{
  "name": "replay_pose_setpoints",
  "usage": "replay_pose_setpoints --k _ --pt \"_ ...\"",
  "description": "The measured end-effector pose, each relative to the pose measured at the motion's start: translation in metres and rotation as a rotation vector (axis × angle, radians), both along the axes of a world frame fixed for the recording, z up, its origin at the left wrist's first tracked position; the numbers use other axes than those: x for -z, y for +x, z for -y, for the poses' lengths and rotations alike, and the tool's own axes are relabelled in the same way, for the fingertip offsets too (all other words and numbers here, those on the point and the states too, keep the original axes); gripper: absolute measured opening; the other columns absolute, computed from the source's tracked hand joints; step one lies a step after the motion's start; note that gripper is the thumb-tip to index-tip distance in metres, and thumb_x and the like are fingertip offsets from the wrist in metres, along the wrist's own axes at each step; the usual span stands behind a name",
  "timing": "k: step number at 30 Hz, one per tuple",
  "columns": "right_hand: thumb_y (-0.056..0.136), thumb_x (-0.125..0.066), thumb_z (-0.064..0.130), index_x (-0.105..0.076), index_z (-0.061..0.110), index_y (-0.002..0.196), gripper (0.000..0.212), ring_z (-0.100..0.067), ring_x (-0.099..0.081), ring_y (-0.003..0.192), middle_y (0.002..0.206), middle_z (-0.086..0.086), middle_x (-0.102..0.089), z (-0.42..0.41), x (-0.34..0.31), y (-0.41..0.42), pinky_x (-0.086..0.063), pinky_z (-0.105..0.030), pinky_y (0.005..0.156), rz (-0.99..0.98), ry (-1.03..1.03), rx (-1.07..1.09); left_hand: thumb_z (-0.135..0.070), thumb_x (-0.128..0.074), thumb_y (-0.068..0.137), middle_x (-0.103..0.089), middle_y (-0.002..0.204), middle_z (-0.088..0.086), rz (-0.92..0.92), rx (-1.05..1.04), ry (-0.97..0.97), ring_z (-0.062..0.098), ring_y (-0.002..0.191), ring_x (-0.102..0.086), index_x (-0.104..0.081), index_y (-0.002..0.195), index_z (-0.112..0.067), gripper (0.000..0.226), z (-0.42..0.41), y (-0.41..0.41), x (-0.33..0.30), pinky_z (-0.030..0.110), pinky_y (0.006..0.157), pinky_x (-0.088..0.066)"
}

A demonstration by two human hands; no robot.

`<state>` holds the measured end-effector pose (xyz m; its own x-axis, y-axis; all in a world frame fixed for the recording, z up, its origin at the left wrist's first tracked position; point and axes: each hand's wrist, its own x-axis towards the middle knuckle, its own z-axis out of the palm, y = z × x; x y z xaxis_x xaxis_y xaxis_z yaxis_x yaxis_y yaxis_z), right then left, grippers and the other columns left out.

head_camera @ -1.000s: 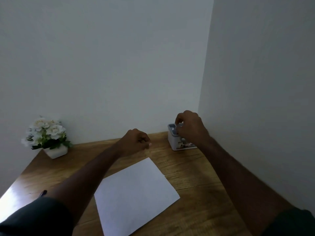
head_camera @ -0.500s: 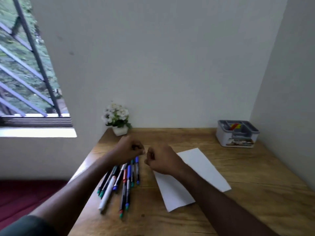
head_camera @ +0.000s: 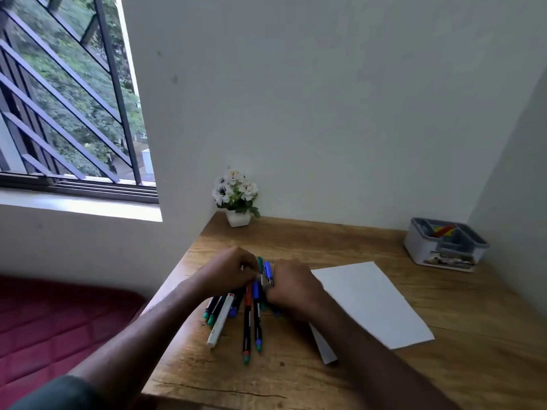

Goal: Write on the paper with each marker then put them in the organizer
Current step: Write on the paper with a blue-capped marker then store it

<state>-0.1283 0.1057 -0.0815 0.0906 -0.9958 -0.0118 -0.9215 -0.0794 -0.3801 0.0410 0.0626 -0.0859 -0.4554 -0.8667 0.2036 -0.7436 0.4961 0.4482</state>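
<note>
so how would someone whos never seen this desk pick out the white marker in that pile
Start at the wooden desk and find the markers fanned out left of the paper, below both hands. On the pile's left side lies the white marker, slanting toward the desk's near edge. It is the only all-white, thicker barrel; its neighbours are dark and slim with coloured caps.

White flowers in a pot (head_camera: pixel 236 196) stand near a barred window (head_camera: pixel 68 93).

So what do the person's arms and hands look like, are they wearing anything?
Both forearms are bare. The left hand and right hand wear no gloves, and no rings or watch show. A dark grey-green short sleeve covers the left upper arm.
</note>
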Motion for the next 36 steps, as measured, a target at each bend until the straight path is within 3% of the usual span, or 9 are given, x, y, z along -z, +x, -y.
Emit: replay_pose_setpoints --k 4,6,9,11,14,19,25,32,36 --pt "0.084 -0.069 0.036 -0.060 0.018 0.090 0.022 -0.019 -0.057 0.077 0.087 0.000 -0.059 -0.006 -0.001 0.004 -0.042 -0.028 0.053 -0.032 -0.053 0.026 -0.027 -0.072 0.082 -0.067 0.084 -0.013 -0.013 0.012 -0.045 0.004 0.077 -0.058 -0.074 0.086 -0.026 0.004 0.002 -0.002 0.003 0.024 0.069 -0.046" --pt "0.089 -0.064 0.039 -0.058 0.018 0.091 0.022 -0.019 -0.053 0.077 0.086 0.000 -0.056 -0.009 -0.008 -0.001 -0.036 -0.028 0.051 -0.037 -0.129 0.063 -0.031 -0.074 0.082 -0.064 0.097 -0.015 -0.047 -0.001 -0.087 0.002 0.087 -0.054 -0.071 0.103 -0.032 0.021 0.004 -0.002 0.004 0.024 0.076 -0.043" --pt "0.090 -0.060 0.038 -0.065 0.018 0.095 0.021 -0.016 -0.058 0.079 0.087 0.002 -0.063 -0.012 -0.015 -0.018 -0.049 -0.032 0.061 0.010 -0.304 0.045 -0.038 -0.071 0.084 -0.046 0.126 -0.015 -0.070 -0.015 -0.126 0.003 0.120 -0.037 -0.054 0.132 -0.042 0.051 0.006 -0.001 0.004 0.029 0.099 -0.034" --pt "0.089 -0.063 0.036 -0.069 0.021 0.093 0.017 -0.012 -0.062 0.078 0.085 0.004 -0.068 -0.015 -0.017 -0.032 -0.053 -0.031 0.065 0.098 -0.353 -0.009 -0.039 -0.067 0.087 -0.040 0.131 -0.016 -0.073 0.012 -0.166 0.003 0.127 -0.029 -0.055 0.131 -0.043 0.046 0.006 -0.003 0.003 0.033 0.103 -0.030" --pt "0.089 -0.070 0.029 -0.074 0.021 0.088 0.009 -0.005 -0.064 0.069 0.077 0.008 -0.070 -0.018 -0.019 -0.052 -0.050 -0.021 0.060 0.319 -0.372 -0.056 -0.035 -0.062 0.093 -0.056 0.120 -0.018 -0.117 0.105 -0.147 0.000 0.113 -0.048 -0.065 0.118 -0.035 0.026 0.002 -0.014 -0.003 0.030 0.094 -0.043" --pt "0.090 -0.071 0.009 -0.074 0.006 0.104 0.014 -0.019 -0.064 0.062 0.080 -0.014 -0.073 -0.027 -0.022 -0.080 -0.048 -0.025 0.055 1.172 -0.197 -0.116 -0.026 -0.051 0.100 -0.063 0.092 -0.009 -0.172 0.198 -0.143 0.003 0.086 -0.056 -0.066 0.104 -0.025 0.016 -0.014 -0.039 -0.010 0.018 0.072 -0.042" --pt "0.103 -0.054 0.027 -0.074 0.007 0.093 0.030 -0.010 -0.054 0.059 0.068 -0.002 -0.066 -0.024 -0.012 -0.073 -0.043 -0.020 0.057 1.042 -0.282 -0.082 -0.020 -0.046 0.102 -0.059 0.079 -0.010 -0.304 0.352 -0.044 0.012 0.072 -0.056 -0.062 0.099 -0.022 0.017 -0.035 -0.067 -0.020 0.026 0.065 -0.043" --pt "0.098 -0.053 0.031 -0.074 0.009 0.093 0.031 -0.013 -0.047 0.060 0.066 -0.005 -0.057 -0.021 0.004 -0.082 -0.039 -0.025 0.059 1.340 -0.220 -0.137 -0.023 -0.048 0.102 -0.059 0.079 0.001 -0.339 0.402 0.144 0.013 0.070 -0.051 -0.066 0.105 -0.018 0.018 -0.035 -0.066 -0.029 0.038 0.063 -0.042" --pt "0.094 -0.058 0.028 -0.071 0.006 0.088 0.026 -0.013 -0.049 0.053 0.063 -0.007 -0.059 -0.015 -0.004 -0.104 -0.040 -0.023 0.053 1.627 -0.277 -0.069 -0.015 -0.048 0.102 -0.057 0.073 -0.018 -0.332 0.413 0.235 0.001 0.069 -0.051 -0.063 0.124 -0.024 0.028 -0.029 -0.062 -0.027 0.017 0.064 -0.041"
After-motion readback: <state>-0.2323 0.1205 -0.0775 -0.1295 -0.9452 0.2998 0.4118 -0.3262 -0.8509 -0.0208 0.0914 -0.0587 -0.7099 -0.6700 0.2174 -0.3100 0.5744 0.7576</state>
